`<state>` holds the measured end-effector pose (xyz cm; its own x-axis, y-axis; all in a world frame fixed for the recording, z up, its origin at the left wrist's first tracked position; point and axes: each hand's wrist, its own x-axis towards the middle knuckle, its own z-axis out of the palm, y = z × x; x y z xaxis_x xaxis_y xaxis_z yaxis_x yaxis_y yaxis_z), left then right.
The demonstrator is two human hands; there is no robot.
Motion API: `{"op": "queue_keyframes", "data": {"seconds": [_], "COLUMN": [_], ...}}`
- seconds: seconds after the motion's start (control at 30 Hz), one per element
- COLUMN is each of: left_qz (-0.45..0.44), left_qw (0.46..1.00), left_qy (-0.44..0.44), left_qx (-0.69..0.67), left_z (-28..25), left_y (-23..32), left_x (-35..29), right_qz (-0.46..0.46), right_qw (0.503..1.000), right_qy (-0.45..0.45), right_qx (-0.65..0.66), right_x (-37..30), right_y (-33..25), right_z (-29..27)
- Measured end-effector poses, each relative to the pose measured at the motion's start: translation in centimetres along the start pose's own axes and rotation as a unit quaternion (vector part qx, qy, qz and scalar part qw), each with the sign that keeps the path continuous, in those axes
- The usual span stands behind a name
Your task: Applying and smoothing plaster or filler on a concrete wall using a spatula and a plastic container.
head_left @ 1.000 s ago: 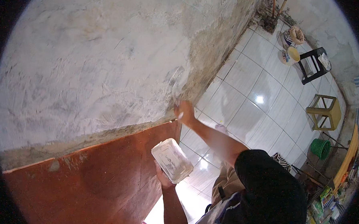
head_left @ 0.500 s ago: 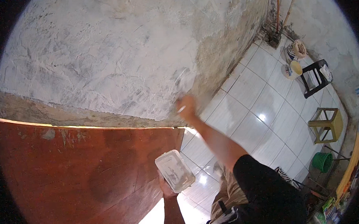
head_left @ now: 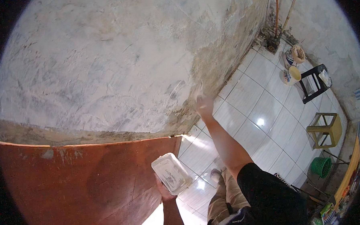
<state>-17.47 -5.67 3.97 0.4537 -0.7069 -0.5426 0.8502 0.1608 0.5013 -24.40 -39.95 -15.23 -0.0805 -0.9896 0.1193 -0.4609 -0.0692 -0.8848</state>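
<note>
From below, my left hand (head_left: 165, 189) supports a shallow, rectangular whitish plastic tub (head_left: 171, 173). White paste is smeared over the tub's inside. My right arm reaches forward to the lower right part of the plastered wall (head_left: 105, 67). There my right hand (head_left: 204, 106) is closed, smeared by motion, close to the wall's surface. A white-handled scraper is in its grip, though its blade is too blurred to make out. Rough white putty covers much of the wall, with bare brownish-grey strips along its lower and right edges.
A reddish-brown wooden panel (head_left: 90, 176) stands below the wall, left of the tub. White floor tiles (head_left: 263, 96) stretch to the right. Along the far side are a pale bucket (head_left: 292, 75), a black stool (head_left: 315, 82), a yellowish stool (head_left: 329, 131) and a green basket (head_left: 321, 166).
My right hand has moved right along the wall, toward its bare strip. The tub in my left hand has shifted slightly left, and the whole view has tilted a little.
</note>
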Motion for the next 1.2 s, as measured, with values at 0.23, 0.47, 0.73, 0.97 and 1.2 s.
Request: {"op": "queue_keyframes", "data": {"seconds": [0.23, 0.47, 0.73, 0.97, 1.2], "left_qz": [-0.091, 0.002, -0.012, 0.005, 0.024], "left_qw": [0.99, 0.992, 0.998, 1.0, 0.999], "left_qy": [-0.084, -0.031, -0.014, 0.018, -0.033], "left_qx": [-0.072, -0.12, -0.056, 0.024, -0.016], "left_z": [-0.4, -1.7, -4.0, -5.1, -5.2], "left_y": [-3.9, -1.8, -1.3, 0.6, 2.2], "left_x": [5.1, 4.0, 4.3, 3.2, 1.7], "right_qz": [-0.238, -0.182, -0.177, -0.122, -0.02], "right_qw": [0.962, 0.904, 0.98, 0.927, 0.994], "right_qy": [-0.02, -0.357, -0.09, -0.328, -0.092], "right_qx": [-0.13, -0.151, 0.012, -0.132, -0.047], "right_x": [-4.8, -11.3, -12.6, -19.1, -10.4], "right_y": [0.9, -3.4, -8.4, -1.5, -7.2], "right_z": [1.4, -3.5, 2.2, 0.7, -1.2]}}
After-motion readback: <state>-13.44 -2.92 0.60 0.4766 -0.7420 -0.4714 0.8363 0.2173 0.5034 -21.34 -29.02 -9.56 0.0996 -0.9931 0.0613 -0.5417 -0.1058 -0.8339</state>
